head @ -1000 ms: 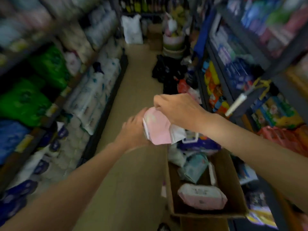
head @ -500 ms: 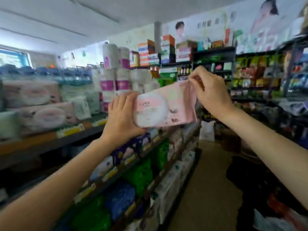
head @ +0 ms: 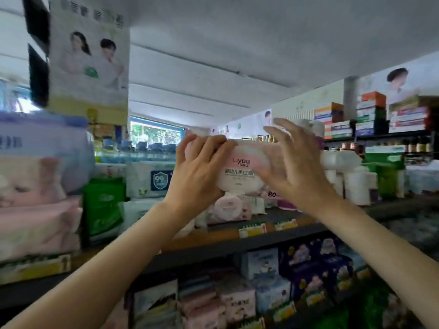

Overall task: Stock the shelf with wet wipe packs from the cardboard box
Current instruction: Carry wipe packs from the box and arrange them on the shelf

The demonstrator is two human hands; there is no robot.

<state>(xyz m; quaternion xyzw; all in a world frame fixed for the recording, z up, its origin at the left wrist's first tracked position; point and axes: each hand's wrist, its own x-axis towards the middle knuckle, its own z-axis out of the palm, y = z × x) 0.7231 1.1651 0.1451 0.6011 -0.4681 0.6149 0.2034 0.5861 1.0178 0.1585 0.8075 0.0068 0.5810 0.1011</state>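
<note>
— Two hands, one pack: what blurs on the left?
— Pink and white stacked packs (head: 35, 210) at the left edge are smeared; their print cannot be read. A green bag (head: 104, 210) stands just beside them.
— And the left hand (head: 199, 172)?
— Its fingers curl over the left end of the pink wet wipe pack (head: 242, 169), gripping it above the shelf (head: 213, 248).
— The right hand (head: 294, 167)?
— Spread, fingers straight, palm against the pack's right half, covering most of its label.
— Anything under it?
— Another pink pack (head: 230, 207) sits on the shelf, partly hidden by the left wrist. Lower packs (head: 237, 302) are dim.
</note>
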